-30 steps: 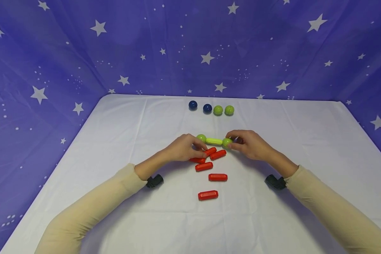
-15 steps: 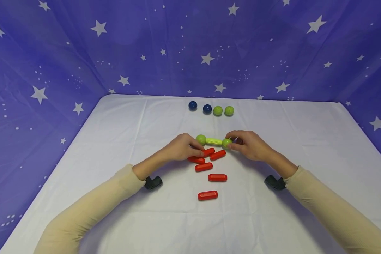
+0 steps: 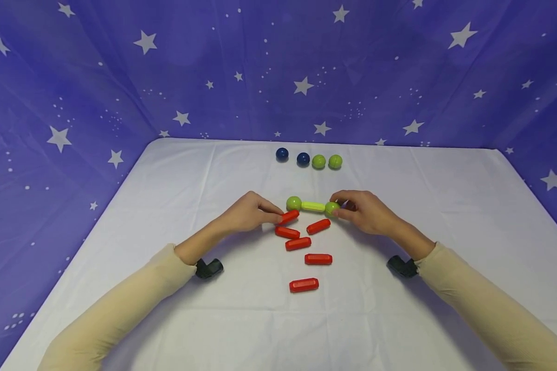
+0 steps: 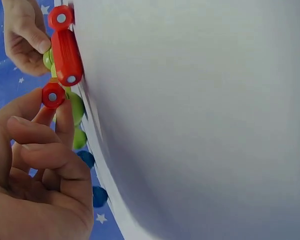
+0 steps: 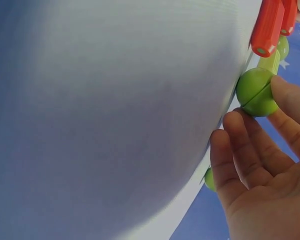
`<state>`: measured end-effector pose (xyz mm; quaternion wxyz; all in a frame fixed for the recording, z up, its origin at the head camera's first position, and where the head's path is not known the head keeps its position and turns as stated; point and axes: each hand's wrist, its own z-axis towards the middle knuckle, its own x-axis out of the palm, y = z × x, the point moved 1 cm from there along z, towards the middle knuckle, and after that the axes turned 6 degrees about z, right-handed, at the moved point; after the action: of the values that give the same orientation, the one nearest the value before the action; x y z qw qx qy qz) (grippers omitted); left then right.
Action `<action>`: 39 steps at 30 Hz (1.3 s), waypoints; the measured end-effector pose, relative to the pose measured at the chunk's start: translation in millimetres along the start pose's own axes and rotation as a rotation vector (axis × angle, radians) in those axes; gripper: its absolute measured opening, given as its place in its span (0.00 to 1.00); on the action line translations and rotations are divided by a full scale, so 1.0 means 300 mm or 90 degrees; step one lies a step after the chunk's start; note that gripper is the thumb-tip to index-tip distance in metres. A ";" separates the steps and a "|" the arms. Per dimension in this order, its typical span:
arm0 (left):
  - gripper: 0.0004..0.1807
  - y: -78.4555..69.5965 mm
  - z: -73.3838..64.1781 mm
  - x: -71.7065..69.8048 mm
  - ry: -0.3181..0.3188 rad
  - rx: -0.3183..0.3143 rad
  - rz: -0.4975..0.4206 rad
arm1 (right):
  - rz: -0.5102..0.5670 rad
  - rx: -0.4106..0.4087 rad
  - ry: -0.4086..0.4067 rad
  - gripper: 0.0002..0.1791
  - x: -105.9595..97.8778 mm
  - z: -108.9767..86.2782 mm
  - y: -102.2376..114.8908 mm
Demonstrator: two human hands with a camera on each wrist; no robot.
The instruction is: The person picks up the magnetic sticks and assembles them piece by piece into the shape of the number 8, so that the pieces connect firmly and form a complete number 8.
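My left hand [image 3: 248,212] pinches one end of a red faceted rod [image 3: 290,216] between thumb and fingertips. In the left wrist view that red rod [image 4: 53,95] appears end-on, with a pale round spot on its tip. My right hand [image 3: 366,212] holds a green ball [image 5: 257,92] with thumb and fingers. This ball touches the right end of a ribbed yellow-green rod [image 3: 313,206]. At that rod's left end sits another green ball [image 3: 294,203], just beyond the held red rod.
Several red rods lie loose on the white cloth, among them one near the front [image 3: 304,285] and one by the green rod [image 3: 318,226]. Behind stand two blue balls [image 3: 282,154] and two green balls [image 3: 318,162] in a row. A starry purple backdrop [image 3: 278,67] rises at the back.
My left hand has moved left, drawing the pinched red rod away from the rod on its right. My right hand stays on the green ball.
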<state>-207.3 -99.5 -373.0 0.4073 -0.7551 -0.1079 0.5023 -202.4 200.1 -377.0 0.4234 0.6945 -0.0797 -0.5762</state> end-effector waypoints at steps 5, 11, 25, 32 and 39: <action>0.10 0.031 -0.019 -0.020 -0.009 -0.012 -0.038 | 0.001 0.002 0.002 0.16 0.001 0.002 -0.002; 0.12 0.039 -0.025 -0.029 -0.008 -0.020 -0.086 | 0.001 0.009 0.000 0.16 0.000 0.003 -0.005; 0.12 0.035 -0.020 -0.020 -0.001 -0.023 -0.099 | 0.001 0.006 0.000 0.16 0.002 0.002 -0.002; 0.17 0.016 -0.011 -0.001 0.023 -0.013 -0.120 | 0.003 -0.004 -0.002 0.15 0.002 0.003 -0.001; 0.19 -0.002 0.002 0.021 0.039 0.000 -0.124 | 0.003 0.004 -0.002 0.16 0.003 0.004 0.000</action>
<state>-204.6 -95.0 -377.0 0.4570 -0.7560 -0.1683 0.4374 -203.2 199.0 -377.8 0.4229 0.6946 -0.0837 -0.5759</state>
